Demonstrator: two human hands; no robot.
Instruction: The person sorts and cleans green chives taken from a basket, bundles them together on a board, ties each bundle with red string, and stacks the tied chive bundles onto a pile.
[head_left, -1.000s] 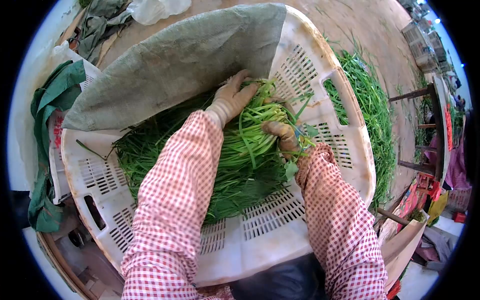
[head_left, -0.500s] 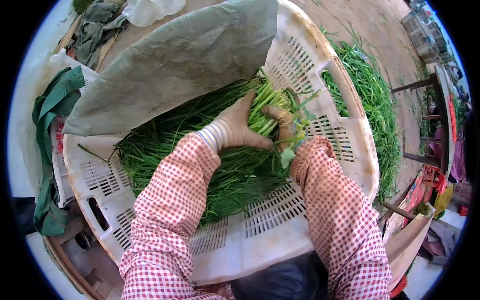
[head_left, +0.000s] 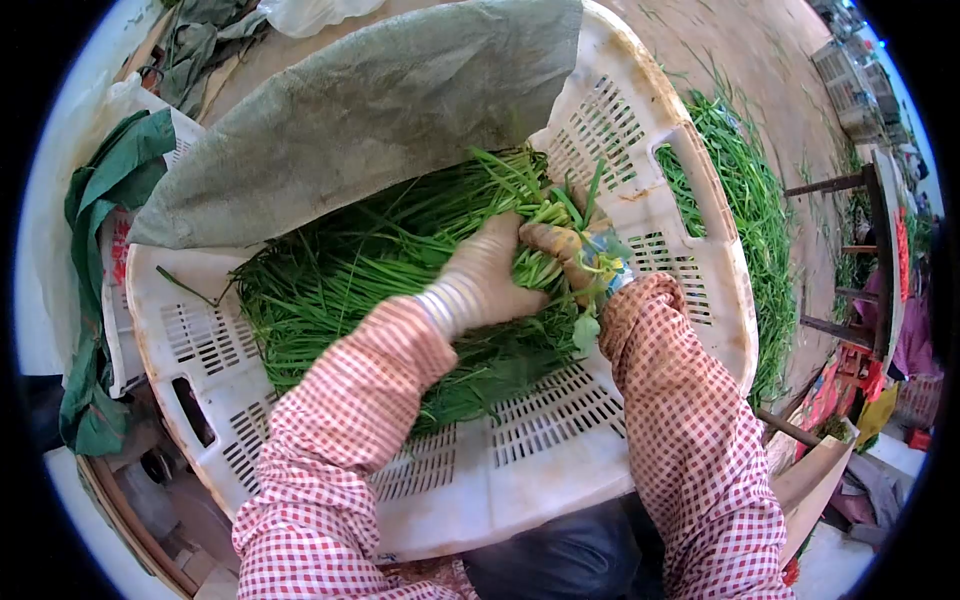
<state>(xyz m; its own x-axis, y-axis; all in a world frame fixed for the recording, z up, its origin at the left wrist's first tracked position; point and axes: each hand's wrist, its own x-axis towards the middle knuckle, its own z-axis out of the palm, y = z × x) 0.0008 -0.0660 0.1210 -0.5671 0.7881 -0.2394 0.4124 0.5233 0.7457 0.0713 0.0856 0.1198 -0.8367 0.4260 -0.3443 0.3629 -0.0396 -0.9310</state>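
Note:
My left hand [head_left: 485, 275], in a pale glove with a striped cuff, is wrapped against the stem ends of a bunch of long green stalks [head_left: 542, 215]. On the other side of those stems is my right hand [head_left: 570, 255], its stained glove curled round them. Some leaves and a bit of blue and yellow show at its wrist. Beneath both hands, more green stalks [head_left: 340, 290] lie in a white slotted basket [head_left: 560, 500]. A grey-green cloth [head_left: 370, 120] covers the basket's far left part.
Beyond the basket's right rim, loose greens [head_left: 745, 200] lie on the floor. A dark metal frame [head_left: 885, 250] stands farther right. Green cloth [head_left: 110, 180] hangs at the left, and a wooden board [head_left: 815, 480] is at the lower right.
My left hand has come down from the cloth's edge to the near side of the stems. My right hand has stayed round the bunch, whose stalks have shifted.

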